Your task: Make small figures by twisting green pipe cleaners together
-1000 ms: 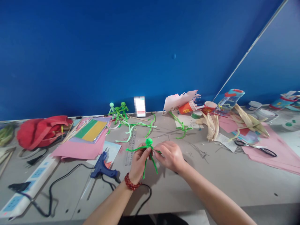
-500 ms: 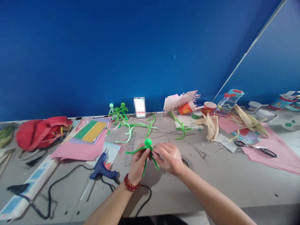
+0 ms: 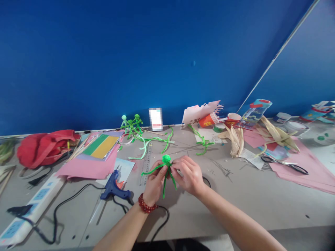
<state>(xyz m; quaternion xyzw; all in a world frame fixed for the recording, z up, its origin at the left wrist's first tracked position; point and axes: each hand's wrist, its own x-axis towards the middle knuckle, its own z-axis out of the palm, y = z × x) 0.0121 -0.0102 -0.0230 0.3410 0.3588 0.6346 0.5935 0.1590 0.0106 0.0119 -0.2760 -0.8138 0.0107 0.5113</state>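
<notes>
Between my two hands, above the table, is a green pipe-cleaner figure (image 3: 166, 159) with a round coiled head and long thin limbs. My left hand (image 3: 156, 177) pinches its body between thumb and fingers, one limb sticking out to the left and two hanging down. Closed at the figure's right side, my right hand (image 3: 188, 174) grips it near the shoulder, and its fingertips hide that limb. Beyond my hands, several finished-looking pipe-cleaner figures (image 3: 136, 122) stand by the wall. Loose green pipe cleaners (image 3: 167, 141) lie nearer, and another twisted green piece (image 3: 203, 141) lies to the right.
A blue glue gun (image 3: 113, 188) with its cord lies left, near a white power strip (image 3: 34, 202), a ruler (image 3: 147, 164) and pink paper (image 3: 86, 169). Scissors (image 3: 285, 164), dried husks (image 3: 237, 143), paper cups (image 3: 209, 120) and a bottle (image 3: 258, 111) are to the right. A blue wall (image 3: 157, 62) rises behind.
The figure has turned slightly in my fingers: its head has shifted a little right, and the left hanging leg has swung right. Both hands keep their hold.
</notes>
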